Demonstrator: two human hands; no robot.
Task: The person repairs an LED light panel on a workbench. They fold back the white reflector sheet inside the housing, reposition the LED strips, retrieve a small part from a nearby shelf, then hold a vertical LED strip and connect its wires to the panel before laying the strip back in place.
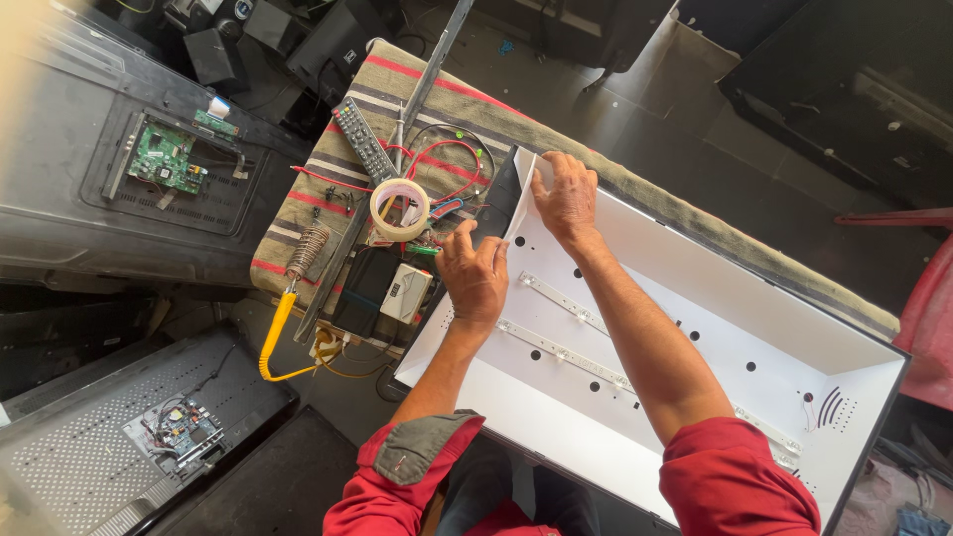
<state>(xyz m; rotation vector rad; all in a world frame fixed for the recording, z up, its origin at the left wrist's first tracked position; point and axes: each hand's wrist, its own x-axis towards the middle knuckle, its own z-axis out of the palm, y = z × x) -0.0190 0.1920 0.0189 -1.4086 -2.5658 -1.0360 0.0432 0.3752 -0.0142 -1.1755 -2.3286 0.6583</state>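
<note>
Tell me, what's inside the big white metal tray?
Inside the big white metal tray lie two thin light strips and round holes. The left hand and right hand cover its near corner.

both arms outstretched, left hand (pixel 475 274) curled, right hand (pixel 566 197) flat

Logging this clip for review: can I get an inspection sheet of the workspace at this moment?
Surface: striped cloth over the bench.
Job's things: white panel tray with light strips; dark sheet at its end.
Clutter: tape roll, remote control, soldering iron, white box.
Hands: left hand and right hand on the tray's end edge.
Cables: red wires; yellow cord.
Surroundings: opened screen backs with a circuit board.
</note>
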